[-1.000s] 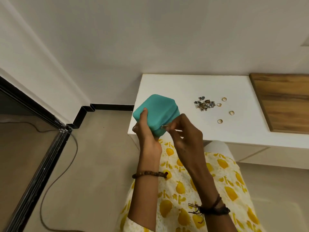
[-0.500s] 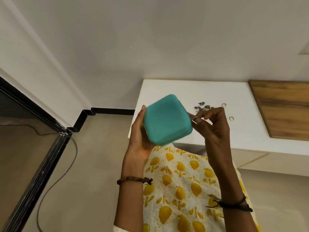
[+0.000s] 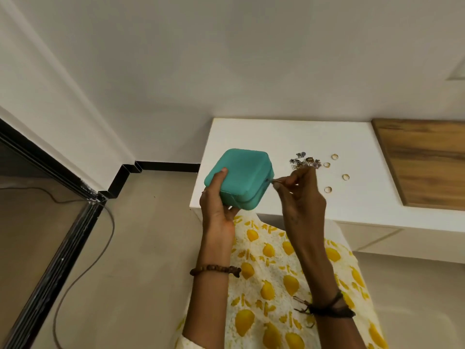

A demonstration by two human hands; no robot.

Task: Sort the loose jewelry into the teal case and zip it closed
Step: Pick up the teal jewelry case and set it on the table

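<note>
Here the left hand (image 3: 218,200) gripped the teal case (image 3: 241,179) from below, with the thumb curled over the lid and the other fingers hidden under it. The case was lifted in the air, tilted, in front of the left edge of the white table (image 3: 276,137). The right hand (image 3: 302,195) was closed in a pinch on the small metal zip pull (image 3: 274,181) at the right side of the case; thumb and first finger met on it, and the other fingers were curled behind. Along the near side of the case the zip line looked parted, but how far it was open I could not tell. On the table, just beyond the right hand, lay a little heap of jewelry (image 3: 305,162), and near it four gold rings (image 3: 345,176) lay apart from each other.
</note>
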